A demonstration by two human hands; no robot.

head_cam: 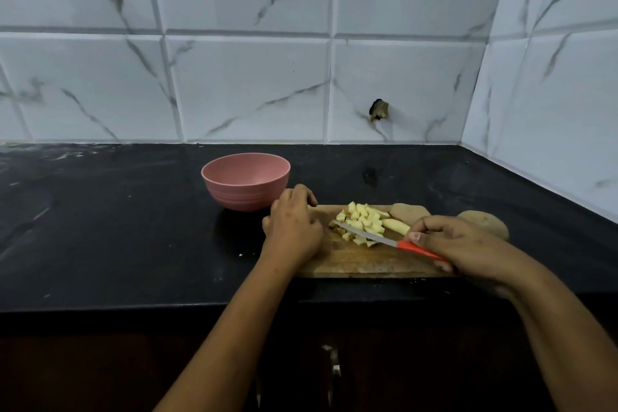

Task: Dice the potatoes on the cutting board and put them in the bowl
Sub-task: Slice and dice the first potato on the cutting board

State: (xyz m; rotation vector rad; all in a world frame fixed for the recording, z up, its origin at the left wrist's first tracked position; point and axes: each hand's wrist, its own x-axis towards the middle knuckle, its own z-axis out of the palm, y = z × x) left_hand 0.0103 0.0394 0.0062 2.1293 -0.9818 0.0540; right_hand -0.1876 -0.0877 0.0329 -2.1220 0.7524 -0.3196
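A wooden cutting board [361, 261] lies on the black counter. On it sits a pile of pale diced potato pieces [363, 219], with an uncut potato strip [396, 226] at the pile's right. My right hand [468, 247] grips the red handle of a knife [384, 239]; the blade lies against the front of the pile, pointing left. My left hand [292, 227] rests with curled fingers at the board's left end, beside the dice; what it holds, if anything, is hidden. A pink bowl [245, 179] stands just behind and left of the board.
A potato half [408, 211] lies at the board's far right end, and a whole brown potato [488, 222] sits on the counter past it, behind my right hand. A tiled wall runs along the back and right. The counter's front edge is near me.
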